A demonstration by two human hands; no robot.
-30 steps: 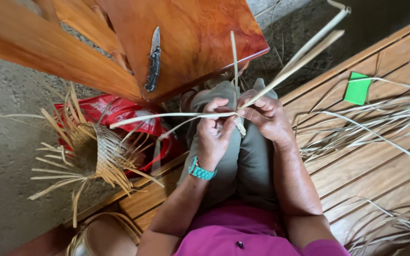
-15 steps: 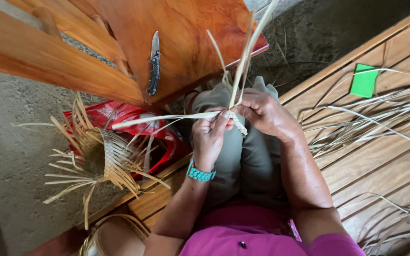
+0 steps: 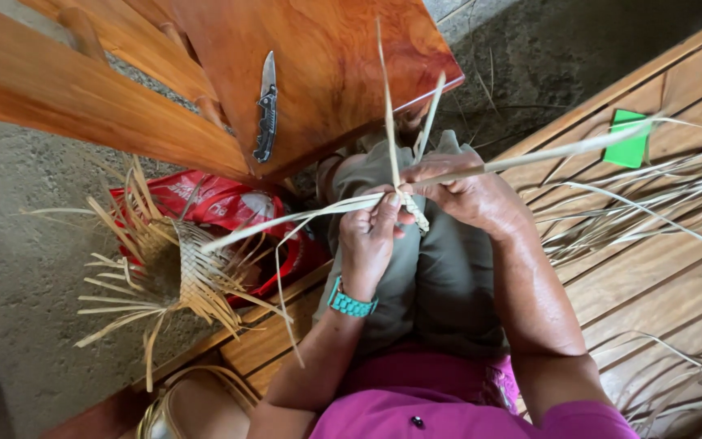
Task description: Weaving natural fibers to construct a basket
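At nine o'clock we see a half-woven basket (image 3: pixel 174 272) lying on a red bag (image 3: pixel 221 207), and a folding knife (image 3: pixel 266 107) on the wooden stool (image 3: pixel 327 65). Over our lap, the left hand (image 3: pixel 367 240) and right hand (image 3: pixel 469 195) have fingers pinched shut on the palm strips (image 3: pixel 406 199). They look light, springy and easily creased, best gripped near the braid.
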